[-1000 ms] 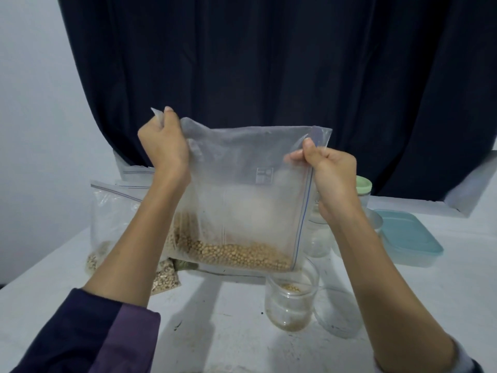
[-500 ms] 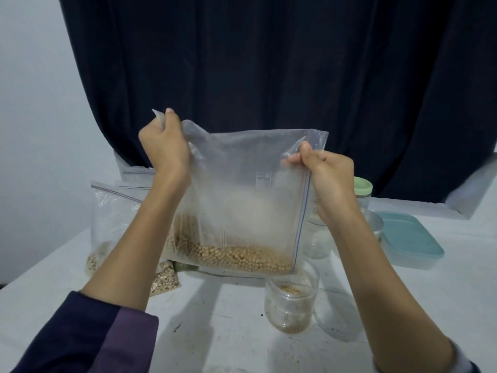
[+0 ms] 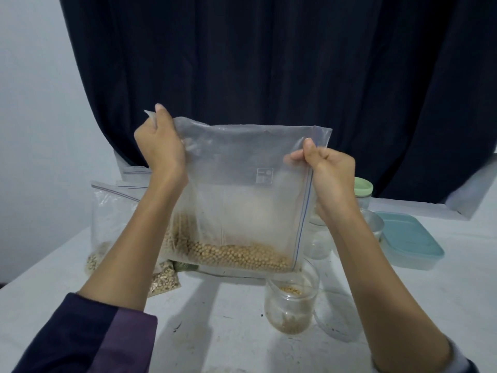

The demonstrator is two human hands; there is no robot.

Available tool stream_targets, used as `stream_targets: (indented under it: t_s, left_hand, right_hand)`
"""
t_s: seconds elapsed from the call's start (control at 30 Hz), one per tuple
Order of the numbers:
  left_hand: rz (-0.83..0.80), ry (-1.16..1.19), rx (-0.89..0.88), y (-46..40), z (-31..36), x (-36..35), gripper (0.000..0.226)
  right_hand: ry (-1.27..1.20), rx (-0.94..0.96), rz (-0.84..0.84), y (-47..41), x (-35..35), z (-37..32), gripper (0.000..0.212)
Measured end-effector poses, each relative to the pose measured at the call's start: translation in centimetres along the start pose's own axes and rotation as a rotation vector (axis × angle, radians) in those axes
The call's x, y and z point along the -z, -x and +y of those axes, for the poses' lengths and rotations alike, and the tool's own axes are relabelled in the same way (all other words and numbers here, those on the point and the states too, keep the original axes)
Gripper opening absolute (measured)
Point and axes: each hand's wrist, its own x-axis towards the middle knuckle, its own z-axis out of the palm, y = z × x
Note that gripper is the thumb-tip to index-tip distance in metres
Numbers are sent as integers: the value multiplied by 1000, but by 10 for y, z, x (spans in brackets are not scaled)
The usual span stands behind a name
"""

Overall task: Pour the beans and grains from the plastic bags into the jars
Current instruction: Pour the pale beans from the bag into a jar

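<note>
Nearest us, two forearms reach up into view, a dark sleeve (image 3: 80,335) pushed back on the left one. On the white table (image 3: 215,332) just beyond stands an open jar (image 3: 291,300), a thin layer of beans at its bottom, and a clear lid (image 3: 338,319) lies flat right beside it on the right.

Up in the air, directly over that jar, hangs the bag (image 3: 242,200), held sideways with its blue zip strip running down the right edge. The beans (image 3: 236,254) are heaped along its lower edge, the lower right corner poised just above the jar mouth. The left hand (image 3: 158,146) is clenched round the bag's upper left corner, plastic poking out above the fist. The right hand (image 3: 330,173) pinches the right edge near the zip between thumb and curled fingers.

Left of the bag, another bag (image 3: 113,224) of pale beans sits on the table, with a small packet of grain (image 3: 164,281) at its foot. Farther back on the right, partly hidden by the right wrist, stand more clear jars (image 3: 318,243), one with a green lid (image 3: 363,185), and a teal-lidded box (image 3: 408,238) off to the right. Behind everything, a dark curtain (image 3: 269,63).
</note>
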Motion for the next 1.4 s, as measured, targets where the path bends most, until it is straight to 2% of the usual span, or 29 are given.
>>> stream_targets:
  t_s: [0.6, 1.07, 1.17, 1.27, 1.4]
  left_hand:
    - [32, 23, 33, -2, -2, 4, 49]
    - [21, 23, 22, -4, -1, 3, 50]
    - [21, 16, 18, -4, -2, 3, 50]
    - [25, 26, 25, -4, -3, 4, 49]
    - [19, 37, 21, -4, -4, 6, 50]
  right_hand:
    - [50, 30, -51, 2, -6, 3, 35]
    - [24, 57, 6, 1, -8, 3, 35]
    - [71, 64, -37, 2, -11, 3, 36]
    - [50, 66, 7, 1, -10, 4, 36]
    - [37, 58, -21, 2, -8, 2, 34]
